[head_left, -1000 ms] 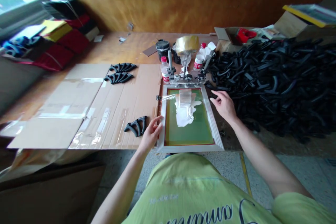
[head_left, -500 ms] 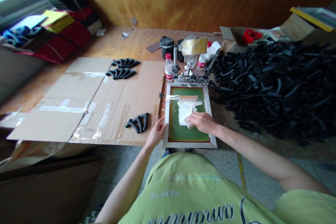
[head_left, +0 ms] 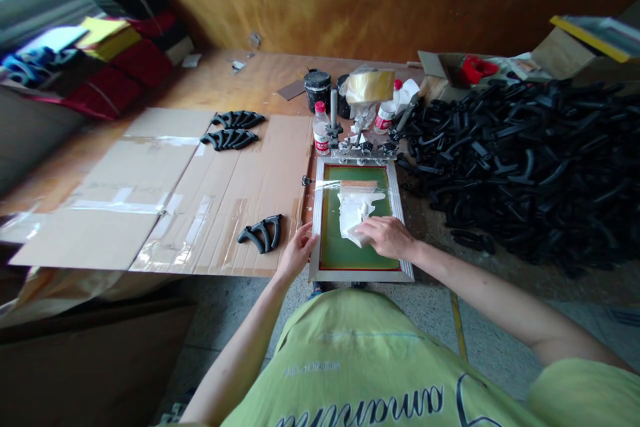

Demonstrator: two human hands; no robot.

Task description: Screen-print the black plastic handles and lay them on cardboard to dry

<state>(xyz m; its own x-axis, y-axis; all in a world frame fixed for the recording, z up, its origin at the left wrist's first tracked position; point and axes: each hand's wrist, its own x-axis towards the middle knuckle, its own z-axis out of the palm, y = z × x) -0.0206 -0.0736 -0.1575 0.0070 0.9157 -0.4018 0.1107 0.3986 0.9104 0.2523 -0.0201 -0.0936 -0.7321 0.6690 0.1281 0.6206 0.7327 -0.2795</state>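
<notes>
A screen printing frame [head_left: 405, 260] with green mesh lies before me, a patch of wet-looking white ink [head_left: 349, 208] on it. My right hand [head_left: 390, 237] pinches a small flat white piece [head_left: 355, 235] against the mesh at the lower end of that patch; its kind is unclear. At the frame's left rail, my left hand [head_left: 299, 252] has its thumb and fingers closed on the edge. A wooden bar [head_left: 359, 185] lies across the upper mesh, under a clear strip. One black curved plastic part [head_left: 261, 235] rests on cardboard left of that hand.
Metal clamps [head_left: 365, 149] hold the frame's far side. Behind stand a red-capped bottle [head_left: 321, 128], a black tub [head_left: 317, 89] and a tape roll [head_left: 370, 88]. A large heap of black parts [head_left: 515, 167] borders the right. More black parts [head_left: 230, 139] sit on cardboard [head_left: 125, 193].
My right hand and the white piece have shifted very slightly on the mesh. The left hand keeps its place at the frame's edge.
</notes>
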